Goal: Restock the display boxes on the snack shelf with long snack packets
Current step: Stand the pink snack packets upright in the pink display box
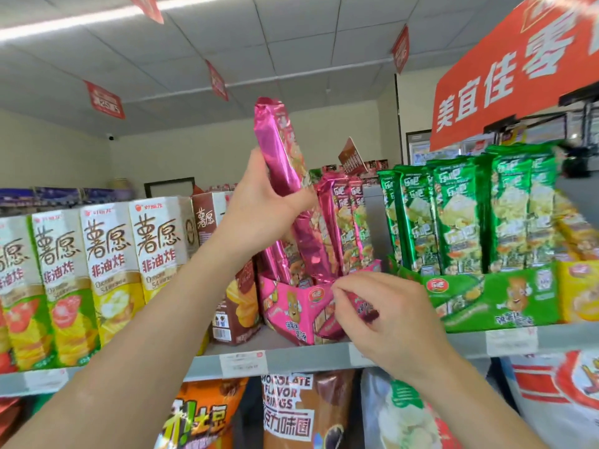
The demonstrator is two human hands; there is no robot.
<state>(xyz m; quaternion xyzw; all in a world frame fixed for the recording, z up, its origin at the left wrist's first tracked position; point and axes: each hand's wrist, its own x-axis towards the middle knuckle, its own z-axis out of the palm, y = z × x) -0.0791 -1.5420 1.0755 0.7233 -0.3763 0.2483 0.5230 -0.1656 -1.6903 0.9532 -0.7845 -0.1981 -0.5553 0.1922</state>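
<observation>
Now my left hand point(269, 205) wraps round the pink packet point(282, 147), tilted, its foot inside the pink box point(291, 306) on the shelf point(291, 354). My right hand point(389, 315) pinches the box's front edge, probably steadying it.

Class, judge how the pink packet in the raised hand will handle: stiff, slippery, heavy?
The pink packet is probably stiff: it stands straight above the left hand. Glossy foil likely makes it slippery. Held one-handed: probably light.

I count one raised pink packet point(278, 140), one pink display box point(291, 306), one green display box point(486, 296) and four ceiling flags point(215, 79).
</observation>
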